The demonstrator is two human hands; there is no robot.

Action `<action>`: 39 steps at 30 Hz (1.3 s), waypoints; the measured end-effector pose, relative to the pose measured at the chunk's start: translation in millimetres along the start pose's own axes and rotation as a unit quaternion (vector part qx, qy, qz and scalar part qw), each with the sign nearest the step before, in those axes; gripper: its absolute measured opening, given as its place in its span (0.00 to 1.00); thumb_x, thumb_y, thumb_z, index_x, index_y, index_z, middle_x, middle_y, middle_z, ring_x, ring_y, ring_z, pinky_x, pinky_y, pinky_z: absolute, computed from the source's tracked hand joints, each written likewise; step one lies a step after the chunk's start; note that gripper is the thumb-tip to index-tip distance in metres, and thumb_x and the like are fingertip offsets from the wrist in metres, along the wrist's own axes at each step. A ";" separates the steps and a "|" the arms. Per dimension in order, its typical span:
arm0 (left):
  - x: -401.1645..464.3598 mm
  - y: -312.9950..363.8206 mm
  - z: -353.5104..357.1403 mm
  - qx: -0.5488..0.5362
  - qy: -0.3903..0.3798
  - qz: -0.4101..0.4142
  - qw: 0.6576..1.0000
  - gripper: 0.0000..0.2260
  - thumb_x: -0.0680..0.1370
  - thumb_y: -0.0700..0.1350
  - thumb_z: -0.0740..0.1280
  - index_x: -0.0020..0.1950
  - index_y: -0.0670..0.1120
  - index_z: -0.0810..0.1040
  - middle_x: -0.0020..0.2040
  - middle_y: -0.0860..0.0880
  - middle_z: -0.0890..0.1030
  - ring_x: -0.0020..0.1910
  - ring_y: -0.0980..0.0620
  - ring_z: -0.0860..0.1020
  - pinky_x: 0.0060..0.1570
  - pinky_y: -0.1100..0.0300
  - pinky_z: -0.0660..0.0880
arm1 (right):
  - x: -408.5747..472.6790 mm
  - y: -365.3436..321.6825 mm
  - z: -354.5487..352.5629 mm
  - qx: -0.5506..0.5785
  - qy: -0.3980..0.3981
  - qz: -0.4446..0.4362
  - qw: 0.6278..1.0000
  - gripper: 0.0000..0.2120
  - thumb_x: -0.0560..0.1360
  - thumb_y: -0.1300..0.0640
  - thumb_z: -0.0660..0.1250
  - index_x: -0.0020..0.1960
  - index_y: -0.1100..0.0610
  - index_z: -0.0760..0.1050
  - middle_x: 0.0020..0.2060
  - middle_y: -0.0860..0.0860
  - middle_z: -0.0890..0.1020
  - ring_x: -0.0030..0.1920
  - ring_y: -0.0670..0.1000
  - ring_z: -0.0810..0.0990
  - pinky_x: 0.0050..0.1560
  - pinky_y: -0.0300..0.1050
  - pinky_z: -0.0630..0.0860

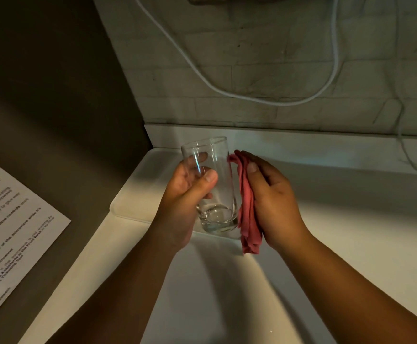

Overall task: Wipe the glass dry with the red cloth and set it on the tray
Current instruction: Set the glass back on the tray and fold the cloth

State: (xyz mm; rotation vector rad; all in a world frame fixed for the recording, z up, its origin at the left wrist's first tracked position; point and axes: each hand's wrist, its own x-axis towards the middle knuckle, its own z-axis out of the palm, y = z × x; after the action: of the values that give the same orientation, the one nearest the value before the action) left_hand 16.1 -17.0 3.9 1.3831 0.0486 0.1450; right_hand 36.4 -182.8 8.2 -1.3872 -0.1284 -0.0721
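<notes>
Overhead, from the head camera, a person stands at a white counter [351, 232] and holds a clear, empty drinking glass [211, 184] above it, close to the counter's back-left corner. The left hand [187, 194] is wrapped round the glass from the left, thumb across the near side and fingertips showing through the wall; the tumbler tilts slightly, mouth up and away, its thick base nearest the camera. The right hand [271, 194] grips a folded red cloth [248, 207], thumb on top, and presses it against the glass's right side, the loose end of the cloth hanging below the palm. Beneath and behind the glass lies a white tray [133, 194] with rounded corners, set into the back-left corner of the counter against the low upstand; the part of it that shows carries nothing, and the glass is held over its near-right portion without resting on it. At the frame's left edge, on a dark brown surface [53, 95], lies a printed sheet of paper [16, 232]; most of its lines are too skewed to read, though the words "microwave" and "heating" can be made out. Behind the counter a grey brick-pattern wall [252, 70] carries a white cable [264, 100] that loops down and back up.
</notes>
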 end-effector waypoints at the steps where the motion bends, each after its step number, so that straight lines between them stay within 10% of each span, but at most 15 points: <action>1: 1.9 0.4 -0.4 0.002 0.006 0.007 1.000 0.23 0.69 0.54 0.76 0.63 0.56 0.82 0.51 0.53 0.86 0.49 0.56 0.83 0.46 0.63 0.80 | 0.2 0.2 -2.2 -0.001 0.006 0.003 1.000 0.13 0.84 0.55 0.61 0.64 0.51 0.81 0.57 0.46 0.86 0.57 0.46 0.84 0.62 0.46 0.78; 4: 6.7 1.4 -1.0 0.019 0.013 0.035 0.999 0.25 0.68 0.53 0.78 0.65 0.56 0.80 0.50 0.56 0.86 0.52 0.57 0.84 0.49 0.63 0.80 | 0.9 3.3 -10.0 -0.013 0.015 0.005 1.000 0.13 0.85 0.54 0.61 0.61 0.47 0.82 0.56 0.43 0.86 0.57 0.49 0.84 0.63 0.51 0.77; 9: 8.0 -4.6 -2.3 0.058 0.031 0.072 0.995 0.27 0.67 0.52 0.79 0.65 0.58 0.78 0.58 0.48 0.81 0.58 0.55 0.81 0.57 0.59 0.79 | -1.6 5.6 -18.0 -0.024 0.019 -0.006 1.000 0.14 0.85 0.56 0.61 0.55 0.41 0.82 0.51 0.36 0.86 0.54 0.36 0.82 0.53 0.27 0.74; 23: 7.8 -33.5 -0.4 0.155 0.039 0.035 0.987 0.32 0.62 0.58 0.80 0.65 0.64 0.75 0.62 0.54 0.81 0.58 0.62 0.82 0.50 0.67 0.80 | 1.1 4.2 -27.2 -0.014 0.044 -0.009 0.999 0.13 0.84 0.55 0.62 0.56 0.39 0.81 0.55 0.39 0.86 0.58 0.42 0.82 0.65 0.46 0.75; 39: 3.3 -54.5 0.3 0.176 0.039 0.004 0.984 0.36 0.61 0.55 0.80 0.68 0.61 0.72 0.64 0.49 0.79 0.66 0.48 0.79 0.64 0.54 0.79 | 1.5 7.4 -30.9 -0.021 0.035 -0.020 0.999 0.12 0.84 0.54 0.62 0.57 0.40 0.82 0.55 0.40 0.86 0.58 0.40 0.82 0.60 0.39 0.74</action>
State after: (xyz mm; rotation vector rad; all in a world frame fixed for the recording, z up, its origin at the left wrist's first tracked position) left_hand 23.5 -26.6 -49.3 1.7307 0.1393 0.2053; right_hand 40.3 -211.8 -4.4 -1.4217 -0.0967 -0.1579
